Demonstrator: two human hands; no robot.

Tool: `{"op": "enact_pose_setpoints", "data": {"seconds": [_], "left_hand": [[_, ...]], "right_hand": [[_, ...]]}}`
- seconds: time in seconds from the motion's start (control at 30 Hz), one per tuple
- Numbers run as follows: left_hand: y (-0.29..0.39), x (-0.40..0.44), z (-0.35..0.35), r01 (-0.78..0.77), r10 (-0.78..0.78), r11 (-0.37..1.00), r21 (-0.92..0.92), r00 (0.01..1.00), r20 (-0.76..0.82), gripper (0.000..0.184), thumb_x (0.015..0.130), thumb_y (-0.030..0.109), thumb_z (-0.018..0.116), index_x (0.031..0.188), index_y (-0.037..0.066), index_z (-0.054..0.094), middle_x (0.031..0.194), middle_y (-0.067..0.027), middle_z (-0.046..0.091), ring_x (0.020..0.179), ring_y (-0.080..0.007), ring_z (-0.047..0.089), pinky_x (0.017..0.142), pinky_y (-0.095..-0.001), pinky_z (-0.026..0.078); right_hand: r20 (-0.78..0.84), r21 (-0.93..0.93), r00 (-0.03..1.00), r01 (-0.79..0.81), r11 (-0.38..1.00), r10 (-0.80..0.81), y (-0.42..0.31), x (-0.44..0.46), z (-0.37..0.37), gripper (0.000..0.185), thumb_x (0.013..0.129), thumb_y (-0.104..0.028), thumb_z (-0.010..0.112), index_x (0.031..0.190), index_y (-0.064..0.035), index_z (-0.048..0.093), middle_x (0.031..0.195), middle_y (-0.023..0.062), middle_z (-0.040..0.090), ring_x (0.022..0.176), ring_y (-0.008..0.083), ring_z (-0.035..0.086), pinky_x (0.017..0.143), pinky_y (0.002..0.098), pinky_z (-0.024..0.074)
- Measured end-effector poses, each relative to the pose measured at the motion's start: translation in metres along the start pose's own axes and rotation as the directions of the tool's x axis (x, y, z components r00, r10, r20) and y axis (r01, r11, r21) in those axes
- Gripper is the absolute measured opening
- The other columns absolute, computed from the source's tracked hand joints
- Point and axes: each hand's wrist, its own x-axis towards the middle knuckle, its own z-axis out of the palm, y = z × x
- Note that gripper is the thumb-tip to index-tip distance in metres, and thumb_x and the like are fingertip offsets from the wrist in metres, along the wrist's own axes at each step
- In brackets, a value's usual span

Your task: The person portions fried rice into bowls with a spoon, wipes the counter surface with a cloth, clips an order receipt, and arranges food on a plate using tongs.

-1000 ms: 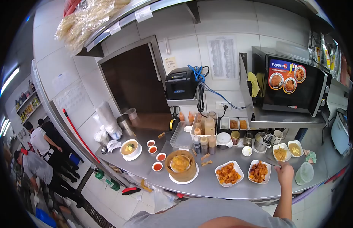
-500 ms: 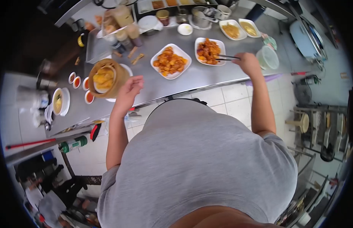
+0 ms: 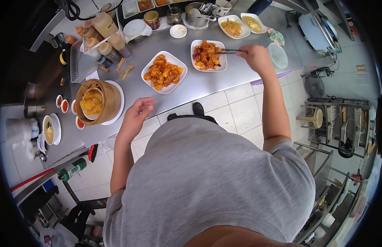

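Observation:
My right hand (image 3: 256, 59) is closed on dark tongs or chopsticks (image 3: 228, 51), whose tips touch glazed food pieces (image 3: 207, 54) in the right square white bowl (image 3: 220, 66). My left hand (image 3: 137, 114) hovers at the counter's front edge with nothing in it, its fingers partly spread. Nearest to it are a bamboo steamer (image 3: 111, 102) holding yellow food (image 3: 91, 102), on a white plate (image 3: 120, 91), and the left square bowl (image 3: 173, 87) of similar glazed pieces (image 3: 163, 74).
Two white dishes (image 3: 233, 27) (image 3: 253, 23) and a translucent green tub (image 3: 277, 55) are at the right. Sauce bottles (image 3: 104, 25) and a plastic basket (image 3: 79, 68) line the back left. A soup bowl (image 3: 49, 129) and small red sauce cups (image 3: 65, 106) lie farther left.
The view has tilted down and shifted. My left hand has come into view over the counter edge. The tongs or chopsticks in my right hand now reach into the right bowl's food.

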Motion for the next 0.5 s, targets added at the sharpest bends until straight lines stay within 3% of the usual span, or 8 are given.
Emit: {"op": "enact_pose_setpoints", "data": {"seconds": [0.07, 0.2, 0.4, 0.5], "left_hand": [[-0.01, 0.002, -0.002, 0.001, -0.002, 1.0, 0.031, 1.0, 0.021, 0.033, 0.093, 0.023, 0.054, 0.122, 0.006, 0.054, 0.11, -0.0059, 0.061, 0.096, -0.013, 0.057, 0.083, -0.0272, 0.044], [-0.012, 0.002, -0.001, 0.014, -0.016, 0.998, 0.062, 1.0, 0.022, 0.033, 0.094, 0.023, 0.053, 0.123, 0.006, 0.053, 0.111, -0.0057, 0.06, 0.098, -0.0138, 0.058, 0.083, -0.0274, 0.044], [-0.016, 0.0, -0.003, 0.033, -0.033, 0.999, 0.003, 0.999, -0.033, 0.032, 0.093, 0.02, 0.056, 0.12, 0.003, 0.054, 0.108, -0.0076, 0.062, 0.093, -0.0124, 0.057, 0.084, -0.0268, 0.046], [-0.016, 0.003, -0.002, 0.073, -0.074, 0.997, -0.037, 0.997, -0.03, 0.032, 0.093, 0.02, 0.056, 0.12, 0.003, 0.054, 0.109, -0.0073, 0.062, 0.095, -0.0133, 0.057, 0.085, -0.0266, 0.046]], "right_hand": [[0.026, -0.063, 0.999, -0.046, 0.997, 0.048, -0.004, 0.015, -0.009, 0.022, 0.079, -0.03, 0.066, 0.083, -0.009, 0.07, 0.078, 0.0131, 0.066, 0.076, 0.0319, 0.062, 0.068, 0.042, 0.0484], [0.148, -0.186, 0.988, 0.07, 0.98, -0.042, -0.002, 0.037, 0.024, 0.023, 0.078, -0.031, 0.066, 0.08, -0.008, 0.069, 0.083, 0.0115, 0.066, 0.083, 0.0293, 0.062, 0.07, 0.0405, 0.0489], [0.191, -0.037, 0.979, -0.061, 0.997, 0.067, -0.002, 0.058, -0.004, 0.026, 0.076, -0.034, 0.068, 0.082, -0.0095, 0.071, 0.081, 0.0116, 0.067, 0.082, 0.0288, 0.063, 0.071, 0.0398, 0.0492], [0.157, -0.055, 0.988, 0.019, 0.998, -0.01, -0.002, 0.079, 0.008, 0.027, 0.075, -0.036, 0.069, 0.084, -0.0099, 0.072, 0.082, 0.0122, 0.067, 0.083, 0.0288, 0.063, 0.071, 0.0394, 0.0493]]}}
